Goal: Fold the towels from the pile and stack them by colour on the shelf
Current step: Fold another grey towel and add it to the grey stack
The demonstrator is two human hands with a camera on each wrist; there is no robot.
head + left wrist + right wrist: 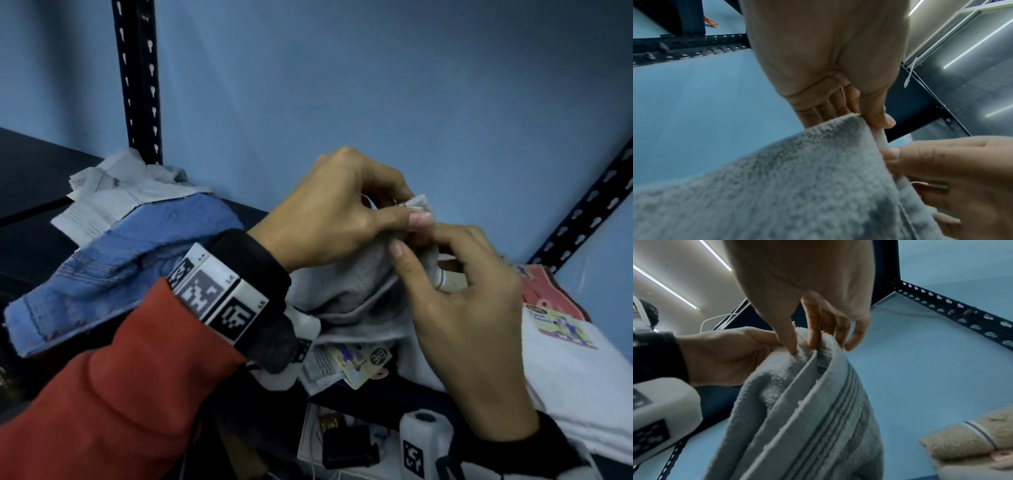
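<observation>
Right hand (469, 308): nearest the camera, at about 4 o'clock in the head view; a hem of the grey towel (346, 291) is pinched between thumb and forefinger.
Left hand (329, 212): just beyond, near centre; the same towel's corner is pinched between thumb and fingers, the two hands almost touching.
Grey towel: held up off the shelf (37, 192), hanging bunched below the hands; not yet folded flat, it is judged.
Progress: partly done, it is judged; one towel in hand, stacking unfinished.
White towel (565, 377): laid flat at 4 o'clock, a paper label on it.
Pink towel (544, 291): seen behind the white one, at 3 o'clock.
Blue towels (113, 260): stacked at 9 o'clock on the shelf.
Pale towel (113, 192): laid on top of the blue stack, at 10 o'clock, loosely folded.
</observation>
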